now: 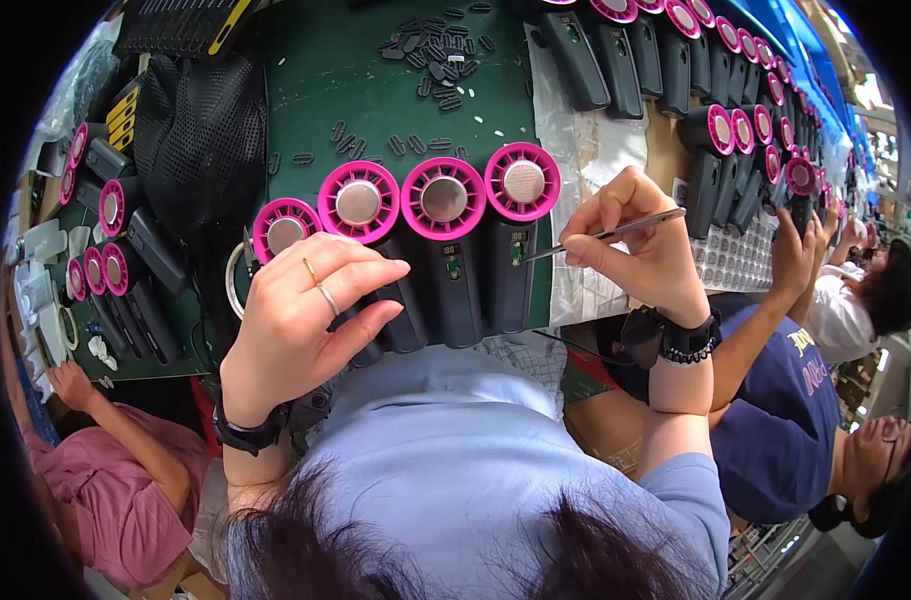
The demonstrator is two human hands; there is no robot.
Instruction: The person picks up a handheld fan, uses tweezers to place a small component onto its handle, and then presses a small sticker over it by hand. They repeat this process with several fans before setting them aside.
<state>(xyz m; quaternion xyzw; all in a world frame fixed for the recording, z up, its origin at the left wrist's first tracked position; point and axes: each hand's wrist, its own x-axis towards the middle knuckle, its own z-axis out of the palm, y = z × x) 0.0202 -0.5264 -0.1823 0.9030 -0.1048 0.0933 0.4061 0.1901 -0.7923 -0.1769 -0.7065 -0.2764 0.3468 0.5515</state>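
Four black handheld fans with pink rims lie side by side on the green mat before me: a far left one (286, 226), a second (359, 200), a third (443, 199) and a far right one (523, 182). The two on the right show small green circuit boards in openings in their handles. My right hand (630, 240) pinches slim metal tweezers (640, 222), their tip at the far right fan's board. Over the two left fans hovers my left hand (310, 310), thumb and fingers apart with nothing visible between them; it hides most of their handles.
Small black oval parts (440, 55) are scattered on the green mat (320, 70). More fans (675, 60) stand in rows at the right, others (125, 250) at the left beside a black mesh bag (200, 140). Co-workers sit on both sides; a co-worker's hand (795, 250) touches a fan at right.
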